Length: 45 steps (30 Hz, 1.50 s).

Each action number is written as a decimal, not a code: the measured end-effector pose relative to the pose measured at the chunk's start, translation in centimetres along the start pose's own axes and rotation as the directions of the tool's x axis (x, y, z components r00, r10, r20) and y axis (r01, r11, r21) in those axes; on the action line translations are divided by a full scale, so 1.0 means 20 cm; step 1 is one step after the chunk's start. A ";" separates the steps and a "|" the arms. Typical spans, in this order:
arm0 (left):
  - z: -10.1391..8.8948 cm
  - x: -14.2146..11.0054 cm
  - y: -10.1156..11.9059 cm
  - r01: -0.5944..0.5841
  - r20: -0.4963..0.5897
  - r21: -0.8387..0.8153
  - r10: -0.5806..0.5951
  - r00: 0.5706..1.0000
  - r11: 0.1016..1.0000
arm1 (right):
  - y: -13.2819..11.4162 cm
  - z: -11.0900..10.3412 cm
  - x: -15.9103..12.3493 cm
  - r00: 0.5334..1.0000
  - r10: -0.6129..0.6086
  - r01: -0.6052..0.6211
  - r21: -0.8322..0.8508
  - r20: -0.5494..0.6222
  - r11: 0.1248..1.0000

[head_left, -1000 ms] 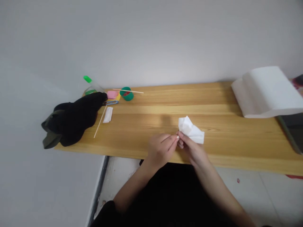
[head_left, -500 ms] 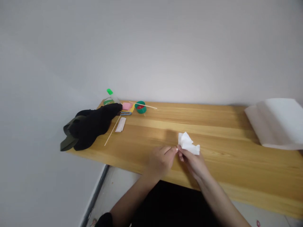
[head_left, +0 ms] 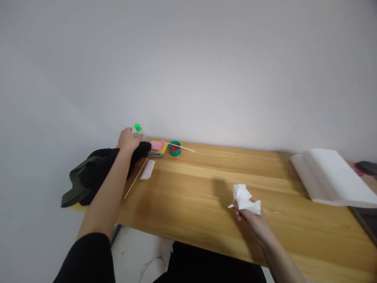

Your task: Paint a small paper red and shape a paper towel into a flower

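White tissue (head_left: pixel 244 199) sticks up out of the fingers of the right hand (head_left: pixel 253 221) in the head view. Those fingers pinch it over the counter (head_left: pixel 191 204). The left hand (head_left: pixel 129 140) is far off to the left, by the clear bottle (head_left: pixel 144 137) with a bright green top. I cannot tell if its fingers hold the bottle. Below those fingers is a black bag (head_left: pixel 98 169). To their right are a pink pad (head_left: pixel 157 145) and a little green tub (head_left: pixel 174 153) with a thin stick (head_left: pixel 185 148) across it.
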<state>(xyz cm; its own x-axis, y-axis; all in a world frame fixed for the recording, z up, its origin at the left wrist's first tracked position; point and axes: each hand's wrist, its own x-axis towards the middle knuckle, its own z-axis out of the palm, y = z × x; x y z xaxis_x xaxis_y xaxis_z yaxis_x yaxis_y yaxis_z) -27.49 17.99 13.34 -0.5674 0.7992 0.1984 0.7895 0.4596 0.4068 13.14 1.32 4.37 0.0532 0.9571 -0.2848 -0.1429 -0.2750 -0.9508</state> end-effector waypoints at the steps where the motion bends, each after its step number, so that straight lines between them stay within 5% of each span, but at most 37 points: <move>1: -0.01 0.03 0.00 0.032 0.021 0.013 -0.032 0.999 0.999 | 0.00 0.00 0.00 1.000 -0.007 0.007 0.008 -0.009 1.000; 4: -0.03 -0.05 0.06 -0.032 -0.076 0.023 0.034 0.997 0.999 | -0.03 0.02 0.01 1.000 0.001 -0.001 0.033 0.010 0.999; 7: -0.06 -0.31 0.21 -0.355 -0.079 -0.142 0.347 0.935 0.924 | -0.12 0.05 0.05 0.998 -0.032 0.028 0.074 0.050 0.997; 10: -0.08 -0.66 0.38 -0.551 0.084 -0.575 0.713 0.696 0.606 | -0.23 0.11 0.07 0.973 -0.136 0.118 0.106 0.187 0.987; 12: -0.09 -0.86 0.46 -0.454 0.187 -0.769 0.838 0.513 0.450 | -0.31 0.15 0.06 0.951 -0.179 0.144 0.150 0.253 0.978; 15: -0.09 -1.04 0.53 -0.221 0.266 -0.902 0.880 0.394 0.372 | -0.40 0.21 0.01 0.937 -0.154 0.095 0.194 0.312 0.976; 20: -0.06 -1.08 0.58 0.050 0.320 -0.947 0.919 0.230 0.318 | -0.48 0.21 -0.03 0.896 -0.157 0.088 0.180 0.415 0.980; 25: -0.09 -1.12 0.64 0.038 0.314 -0.948 0.917 0.247 0.315 | -0.50 0.14 -0.03 0.882 -0.217 0.149 0.190 0.417 0.970; 32: -0.18 -1.16 0.71 -0.457 0.119 -0.841 0.924 0.363 0.288 | -0.58 0.05 -0.04 0.857 -0.280 0.280 0.065 0.434 0.958; 38: -0.22 -1.20 0.75 -0.545 -0.056 -0.815 0.908 0.415 0.199 | -0.62 0.04 -0.04 0.843 -0.323 0.326 0.069 0.431 0.943; 45: -0.21 -1.24 0.75 -0.585 -0.090 -0.788 0.904 0.418 0.193 | -0.60 0.03 -0.04 0.808 -0.306 0.316 0.068 0.504 0.946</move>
<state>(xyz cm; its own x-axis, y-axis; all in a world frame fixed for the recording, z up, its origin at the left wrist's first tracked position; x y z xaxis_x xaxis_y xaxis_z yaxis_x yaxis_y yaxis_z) -2.61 3.41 18.20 0.4551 0.7150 0.5307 0.2999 -0.6842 0.6647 14.31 3.88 16.13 -0.4117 0.9030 0.1224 -0.1859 0.0483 -0.9814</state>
